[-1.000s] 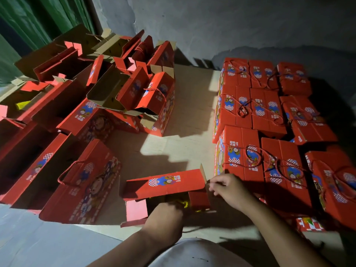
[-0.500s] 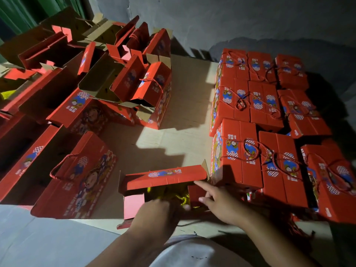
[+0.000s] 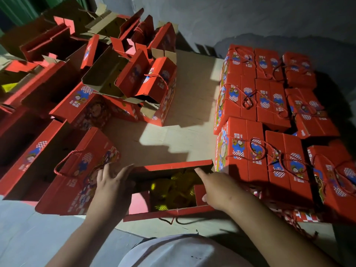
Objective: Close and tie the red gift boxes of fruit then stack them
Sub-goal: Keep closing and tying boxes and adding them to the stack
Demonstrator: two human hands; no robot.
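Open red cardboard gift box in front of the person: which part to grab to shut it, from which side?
Judging by the pose, take the open red cardboard gift box by its raised far lid flap, gripping the free top edge from above. It stands up along the back wall, with yellow fruit exposed below. The left hand and right hand already flank the opening.

left hand [image 3: 110, 186] splayed, right hand [image 3: 215, 189] pointing

So the plywood board [image 3: 194, 105] has open red boxes [image 3: 154, 89] sitting left, tied boxes [image 3: 254, 97] packed right, one open box [image 3: 169, 189] near.
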